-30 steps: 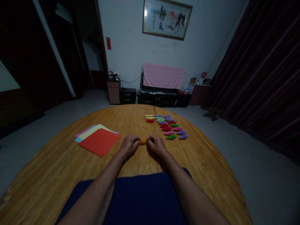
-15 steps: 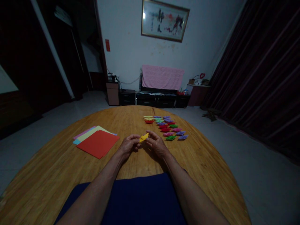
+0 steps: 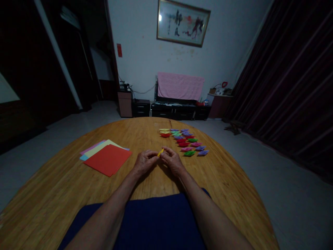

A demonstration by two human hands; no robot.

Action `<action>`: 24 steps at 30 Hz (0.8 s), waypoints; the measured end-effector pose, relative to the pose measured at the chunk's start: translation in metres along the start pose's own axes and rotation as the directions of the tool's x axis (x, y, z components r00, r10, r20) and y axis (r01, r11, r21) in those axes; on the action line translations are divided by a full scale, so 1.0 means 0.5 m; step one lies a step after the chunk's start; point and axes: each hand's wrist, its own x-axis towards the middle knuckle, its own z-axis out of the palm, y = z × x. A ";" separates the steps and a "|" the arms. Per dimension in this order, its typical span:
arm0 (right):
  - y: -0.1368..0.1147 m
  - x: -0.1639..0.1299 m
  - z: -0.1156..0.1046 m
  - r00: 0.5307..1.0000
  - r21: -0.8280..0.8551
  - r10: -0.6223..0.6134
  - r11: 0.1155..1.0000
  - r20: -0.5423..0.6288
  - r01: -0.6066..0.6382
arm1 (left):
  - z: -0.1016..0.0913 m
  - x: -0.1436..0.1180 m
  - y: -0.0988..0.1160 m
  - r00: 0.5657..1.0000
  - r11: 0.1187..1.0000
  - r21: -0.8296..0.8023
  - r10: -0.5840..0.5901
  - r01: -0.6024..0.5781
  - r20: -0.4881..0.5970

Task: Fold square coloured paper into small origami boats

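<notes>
Above the wooden table (image 3: 65, 194), my left hand (image 3: 143, 163) and right hand (image 3: 171, 161) pinched the folded yellow paper (image 3: 160, 152) between their fingertips.

You see a smooth, faintly glossy wooden worktop (image 3: 78, 194) carrying matt coloured paper sheets (image 3: 108, 159), small folded paper pieces (image 3: 186, 142), and a ribbed blue cloth (image 3: 156, 222).

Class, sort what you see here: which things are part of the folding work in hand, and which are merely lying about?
In hand: left hand, right hand, yellow folded paper, stack of coloured sheets, folded paper pieces.

Lying about: pink cloth, framed picture, dark curtain.
</notes>
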 end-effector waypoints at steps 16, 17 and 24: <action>0.003 -0.007 0.016 0.995 -0.089 -0.099 0.991 -0.035 0.095 | 0.005 0.000 -0.001 0.964 0.912 -0.316 -0.264 0.262 0.036; 0.003 -0.006 0.017 0.993 -0.102 -0.111 0.989 -0.042 0.106 | 0.004 0.002 -0.005 0.971 0.930 -0.282 -0.237 0.233 0.020; 0.014 0.001 0.032 0.981 -0.165 -0.172 0.974 -0.084 0.157 | -0.003 0.012 -0.025 0.979 0.895 0.399 0.198 -0.198 0.040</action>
